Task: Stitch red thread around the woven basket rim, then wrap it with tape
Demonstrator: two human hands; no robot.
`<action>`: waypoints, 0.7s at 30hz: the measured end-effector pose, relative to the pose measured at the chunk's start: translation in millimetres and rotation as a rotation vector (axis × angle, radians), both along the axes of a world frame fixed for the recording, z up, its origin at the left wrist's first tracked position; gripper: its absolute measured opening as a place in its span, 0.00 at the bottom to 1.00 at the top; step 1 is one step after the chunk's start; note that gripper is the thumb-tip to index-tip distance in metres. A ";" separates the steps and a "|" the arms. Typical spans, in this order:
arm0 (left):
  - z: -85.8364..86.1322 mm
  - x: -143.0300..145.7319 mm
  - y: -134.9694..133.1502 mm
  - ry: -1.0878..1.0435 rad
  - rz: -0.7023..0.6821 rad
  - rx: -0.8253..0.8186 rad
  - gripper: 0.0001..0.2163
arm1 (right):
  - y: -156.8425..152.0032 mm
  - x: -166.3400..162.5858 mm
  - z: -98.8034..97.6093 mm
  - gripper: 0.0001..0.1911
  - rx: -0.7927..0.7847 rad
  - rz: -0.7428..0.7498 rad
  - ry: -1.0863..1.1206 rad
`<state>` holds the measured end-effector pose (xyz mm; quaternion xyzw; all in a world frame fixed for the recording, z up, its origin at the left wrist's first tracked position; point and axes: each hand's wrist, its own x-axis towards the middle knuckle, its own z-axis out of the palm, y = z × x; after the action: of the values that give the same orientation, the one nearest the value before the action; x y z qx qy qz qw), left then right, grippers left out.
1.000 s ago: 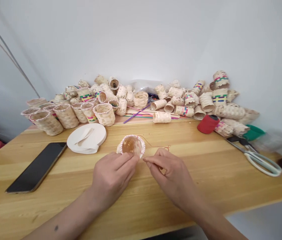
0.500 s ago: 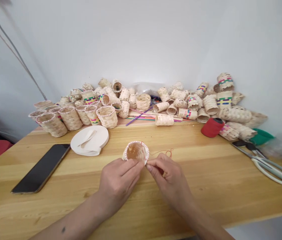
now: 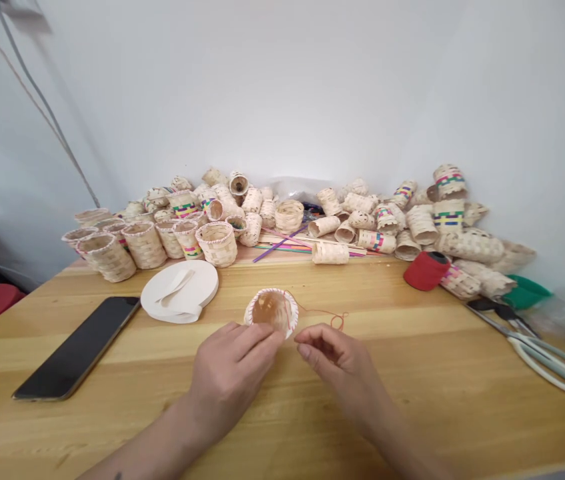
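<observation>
Grip of left hand (image 3: pixel 235 363) holds one basket (image 3: pixel 268 310); grip of right hand (image 3: pixel 342 373), I cannot tell; one phone (image 3: pixel 79 350) lies leftward.

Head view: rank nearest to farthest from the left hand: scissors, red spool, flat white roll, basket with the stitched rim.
From the left hand:
1. Basket: touching, in its grip.
2. Flat white roll: ahead, to the left.
3. Red spool: off to the right, beyond the right hand.
4. Scissors: farthest right.
</observation>
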<state>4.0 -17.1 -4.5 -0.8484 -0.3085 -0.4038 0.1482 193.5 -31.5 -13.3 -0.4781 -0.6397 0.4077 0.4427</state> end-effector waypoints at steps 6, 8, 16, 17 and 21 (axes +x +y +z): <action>5.0 6.7 1.8 -0.163 -0.077 -0.256 0.07 | -2.2 -5.7 3.5 0.06 0.044 -0.073 -0.022; 6.3 8.0 1.7 -0.185 -0.108 -0.286 0.07 | -3.7 -9.9 6.2 0.06 0.080 -0.090 -0.042; -3.4 2.2 3.6 -0.098 -0.059 -0.188 0.07 | 3.9 -8.0 15.4 0.05 0.285 -0.100 -0.243; -3.9 1.3 4.2 -0.080 -0.062 -0.179 0.07 | 6.6 -2.5 19.2 0.05 0.334 -0.097 -0.299; -2.0 1.0 4.3 -0.017 -0.132 -0.181 0.08 | 16.6 14.2 36.4 0.08 0.503 -0.018 -0.457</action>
<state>5.0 -12.7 -6.5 -0.8735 -0.2882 -0.3902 0.0413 207.7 -14.9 23.1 -0.4384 -0.7988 0.1157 0.3954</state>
